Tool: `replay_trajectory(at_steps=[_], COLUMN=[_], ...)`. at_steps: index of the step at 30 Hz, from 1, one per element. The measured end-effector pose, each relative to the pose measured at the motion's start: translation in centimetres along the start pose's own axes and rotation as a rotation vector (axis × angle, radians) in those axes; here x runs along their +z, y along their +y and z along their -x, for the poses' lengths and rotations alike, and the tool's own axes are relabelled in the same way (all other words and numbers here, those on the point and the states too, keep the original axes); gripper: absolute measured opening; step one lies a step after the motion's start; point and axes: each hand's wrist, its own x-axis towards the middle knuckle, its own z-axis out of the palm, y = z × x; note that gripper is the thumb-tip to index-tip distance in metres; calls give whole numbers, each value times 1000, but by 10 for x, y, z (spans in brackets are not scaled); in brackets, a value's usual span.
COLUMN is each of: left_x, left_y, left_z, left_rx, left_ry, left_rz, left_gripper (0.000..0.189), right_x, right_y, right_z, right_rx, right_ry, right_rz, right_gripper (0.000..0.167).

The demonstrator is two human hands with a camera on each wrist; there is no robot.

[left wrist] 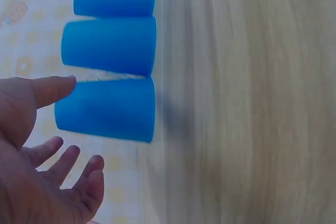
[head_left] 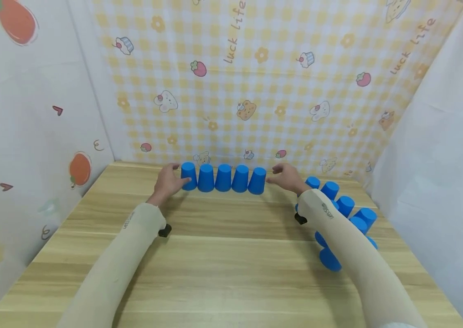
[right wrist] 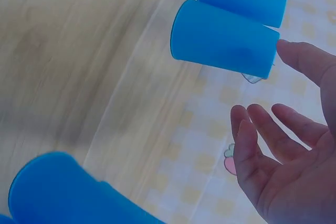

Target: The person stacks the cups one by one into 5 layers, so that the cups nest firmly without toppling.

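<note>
Several blue plastic cups stand upside down in a row along the table's back edge. At the row's left end, my left hand (head_left: 168,182) is beside the end cup (head_left: 188,174), its thumb overlapping that cup's side. In the left wrist view the other fingers (left wrist: 65,163) are spread loosely, away from the cup. My right hand (head_left: 288,177) is off the right end of the row, near the slightly skewed last cup (head_left: 258,181). Its thumb (right wrist: 299,56) points at the narrow base of that cup, and its remaining fingers are apart, holding nothing.
A group of more blue cups (head_left: 345,206) stands on the right of the wooden table (head_left: 223,273), partly hidden under my right forearm. One cup (head_left: 330,259) at its near end looks tipped. Behind the row hangs a yellow checked cloth (head_left: 231,127), with white cloths at both sides.
</note>
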Motion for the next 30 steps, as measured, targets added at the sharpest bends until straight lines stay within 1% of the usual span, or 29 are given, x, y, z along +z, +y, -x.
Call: replay_trajectory(at_steps=[3, 8, 11, 15, 18, 25, 30], left_x=[2, 5, 8, 13, 19, 38, 49], left_y=[5, 14, 21, 32, 39, 54, 64], left_z=[6, 16, 19, 24, 28, 39, 50], left_rx=[16, 19, 21, 30, 48, 121, 180], left_ry=[17, 53, 86, 144, 163, 132, 86], left_rz=[-6, -33, -41, -38, -38, -29, -15], left_gripper=[70, 70, 69, 69, 69, 71, 72], right_x=[-5, -17, -25, -37, -45, -53, -56], right_y=[1, 1, 0, 0, 1, 9, 14], right_z=[7, 20, 30, 40, 47, 68, 81], right_rx=[-5, -33, -48, -39, -44, -91, -117], right_ry=[-1, 22, 29, 25, 14, 0, -1], right_rz=[13, 32, 35, 28, 36, 77, 109], right_gripper=[58, 56, 56, 55, 54, 51, 51])
